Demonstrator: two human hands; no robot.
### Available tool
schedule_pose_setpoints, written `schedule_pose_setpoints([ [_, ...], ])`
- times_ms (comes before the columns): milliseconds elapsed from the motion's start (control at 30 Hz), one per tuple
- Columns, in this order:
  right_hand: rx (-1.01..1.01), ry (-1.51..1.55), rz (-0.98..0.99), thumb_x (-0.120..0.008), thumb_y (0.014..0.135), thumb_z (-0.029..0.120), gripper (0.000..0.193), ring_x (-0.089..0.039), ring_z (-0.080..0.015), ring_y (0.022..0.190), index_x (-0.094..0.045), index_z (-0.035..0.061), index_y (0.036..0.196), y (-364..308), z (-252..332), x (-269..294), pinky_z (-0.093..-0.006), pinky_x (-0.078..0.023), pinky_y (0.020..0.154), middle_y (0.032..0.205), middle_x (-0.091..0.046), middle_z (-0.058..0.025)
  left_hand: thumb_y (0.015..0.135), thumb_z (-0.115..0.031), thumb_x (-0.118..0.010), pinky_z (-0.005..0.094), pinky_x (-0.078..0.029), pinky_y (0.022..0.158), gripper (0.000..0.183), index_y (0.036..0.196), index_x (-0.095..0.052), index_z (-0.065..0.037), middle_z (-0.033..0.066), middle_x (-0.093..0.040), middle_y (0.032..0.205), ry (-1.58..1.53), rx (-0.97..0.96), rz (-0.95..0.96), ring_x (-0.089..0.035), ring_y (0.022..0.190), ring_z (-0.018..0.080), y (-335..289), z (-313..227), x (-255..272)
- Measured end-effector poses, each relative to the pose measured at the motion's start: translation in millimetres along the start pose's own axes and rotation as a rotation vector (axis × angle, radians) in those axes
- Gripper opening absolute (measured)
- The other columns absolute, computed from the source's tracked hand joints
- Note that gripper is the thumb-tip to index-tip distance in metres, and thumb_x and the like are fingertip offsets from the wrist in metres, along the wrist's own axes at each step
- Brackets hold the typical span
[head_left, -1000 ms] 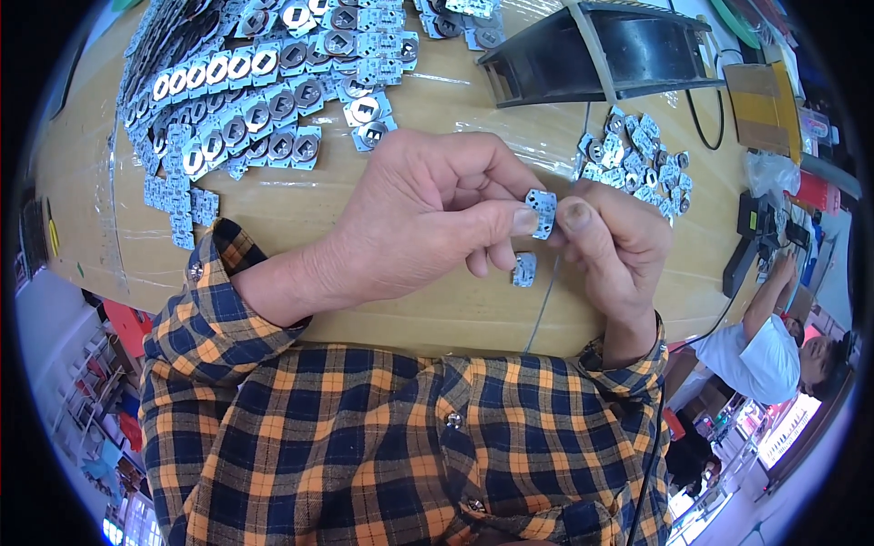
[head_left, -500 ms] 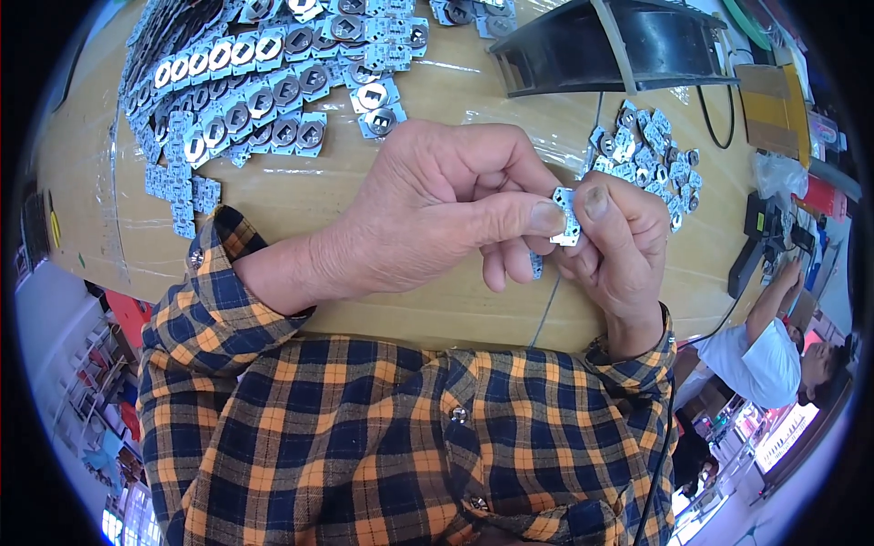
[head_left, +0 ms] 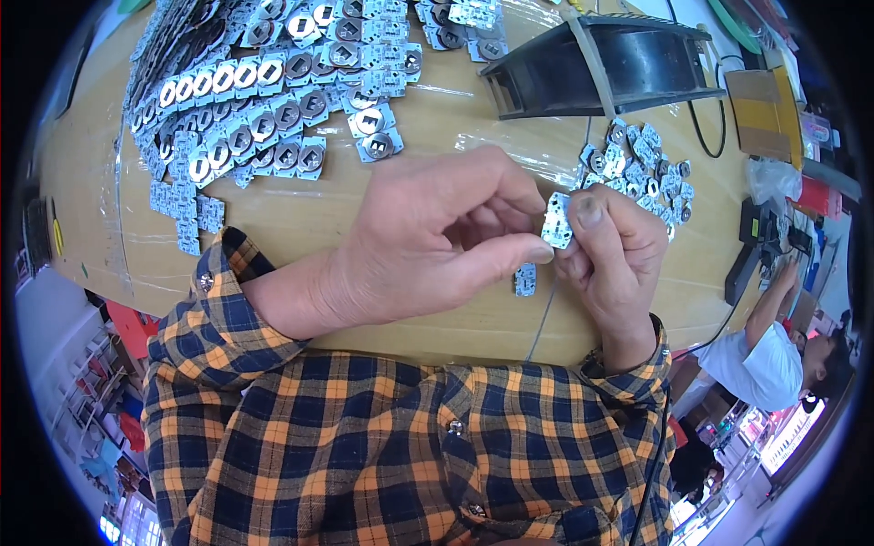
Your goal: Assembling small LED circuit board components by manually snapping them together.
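Note:
My left hand (head_left: 428,246) and my right hand (head_left: 610,259) meet over the wooden table (head_left: 300,218). Between their thumbs and fingertips they pinch one small pale blue-grey flat part (head_left: 556,221) with tiny holes. Both hands grip it, the left from the left, the right from the right with the thumb on top. A second small part (head_left: 525,278) of the same kind lies on the table just below the fingertips. Both forearms wear orange and dark blue checked sleeves.
Many flat grey parts with round holes lie in overlapping rows (head_left: 264,100) at the far left. A loose pile of small parts (head_left: 642,168) sits right of my hands. A black open box (head_left: 610,68) stands behind. Another person in white (head_left: 769,350) works at the right.
Both hands have drifted slightly right and away from me with the small part still pinched between them. The second part stays on the table.

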State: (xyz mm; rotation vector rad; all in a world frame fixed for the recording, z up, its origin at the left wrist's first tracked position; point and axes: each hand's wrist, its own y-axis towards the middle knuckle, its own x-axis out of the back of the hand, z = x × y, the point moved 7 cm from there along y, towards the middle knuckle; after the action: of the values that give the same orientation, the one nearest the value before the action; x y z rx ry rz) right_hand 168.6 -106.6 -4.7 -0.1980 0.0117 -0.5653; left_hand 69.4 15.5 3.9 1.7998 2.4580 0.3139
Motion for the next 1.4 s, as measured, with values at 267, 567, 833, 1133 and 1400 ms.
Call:
schedule_pose_setpoints([
  [267, 0.278, -0.511, -0.220, -0.052, 0.097, 0.013, 0.028, -0.042, -0.0051, 0.053, -0.058, -0.0023, 0.075, -3.2, 24.5, 11.3, -0.0230, -0.031, 0.048, 0.062, -0.053, -0.0002, 0.076, -0.007, -0.077, 0.0237, -0.046, 0.047, 0.020, 0.089, -0.063, 0.000, 0.0081, -0.065, 0.077, 0.304, -0.236, 0.020, -0.062, 0.059, 0.0140, -4.4, -3.5, -12.0],
  [567, 0.856, -0.919, 0.202, -0.068, 0.078, 0.005, 0.015, -0.058, -0.0265, 0.066, -0.054, 0.0011, 0.075, -38.1, 28.1, -70.5, -0.0344, -0.047, 0.057, 0.081, -0.060, -0.0128, 0.076, -0.010, -0.077, 0.0244, -0.041, 0.045, 0.018, 0.082, -0.062, -0.003, 0.0048, -0.058, 0.065, 0.925, -0.493, -0.311, -0.054, 0.049, 0.0149, 14.7, -46.2, 72.4],
  [833, 0.676, -1.330, -0.230, -0.068, 0.074, -0.002, 0.013, -0.054, -0.0270, 0.075, -0.055, 0.0010, 0.074, -0.6, 29.6, -34.7, -0.0381, -0.040, 0.065, 0.086, -0.059, -0.0112, 0.073, -0.016, -0.081, 0.0259, -0.043, 0.048, 0.032, 0.094, -0.062, -0.003, 0.0044, -0.057, 0.060, 1.079, -0.136, -0.377, -0.056, 0.050, 0.0166, 20.6, -15.1, 96.2],
  [1133, 0.708, -0.917, -0.329, -0.059, 0.087, -0.002, 0.011, -0.056, -0.0189, 0.064, -0.057, -0.0032, 0.076, -16.9, 49.0, -8.3, -0.0293, -0.041, 0.058, 0.074, -0.059, -0.0103, 0.074, -0.004, -0.074, 0.0230, -0.037, 0.047, 0.042, 0.114, -0.062, 0.004, -0.0042, -0.052, 0.064, 0.279, 0.372, -0.287, -0.048, 0.055, 0.0023, 1.9, -25.0, 106.9],
  [1400, 0.171, -0.323, -0.073, -0.051, 0.097, 0.010, 0.021, -0.049, -0.0061, 0.050, -0.059, -0.0019, 0.082, -6.9, 18.3, -1.2, -0.0192, -0.036, 0.047, 0.066, -0.058, -0.0036, 0.066, 0.002, -0.070, 0.0228, -0.028, 0.053, 0.049, 0.115, -0.064, 0.004, -0.0027, -0.050, 0.063, 0.088, 0.439, 0.076, -0.043, 0.053, 0.0055, -36.9, -40.5, 69.0],
])
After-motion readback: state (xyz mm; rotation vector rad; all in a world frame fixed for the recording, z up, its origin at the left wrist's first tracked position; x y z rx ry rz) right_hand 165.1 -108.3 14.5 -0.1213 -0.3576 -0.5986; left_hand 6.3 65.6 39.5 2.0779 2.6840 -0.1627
